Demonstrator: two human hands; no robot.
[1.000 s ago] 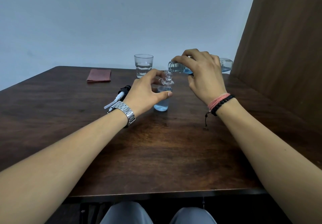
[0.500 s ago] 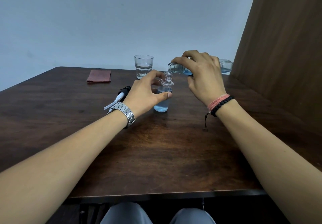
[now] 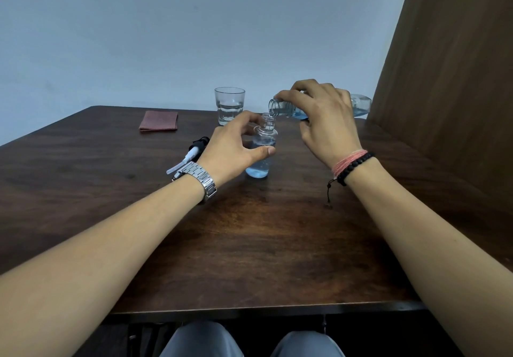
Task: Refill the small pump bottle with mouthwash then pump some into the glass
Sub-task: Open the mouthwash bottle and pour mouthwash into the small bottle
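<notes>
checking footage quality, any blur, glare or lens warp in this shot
Head view: sharp throughout, with no motion blur on the left hand or right hand; soft, even light with faint shadows; a mild sheen on the table near the small bottle; wide-angle warp tilts the wood panel and stretches the forearms.
</notes>
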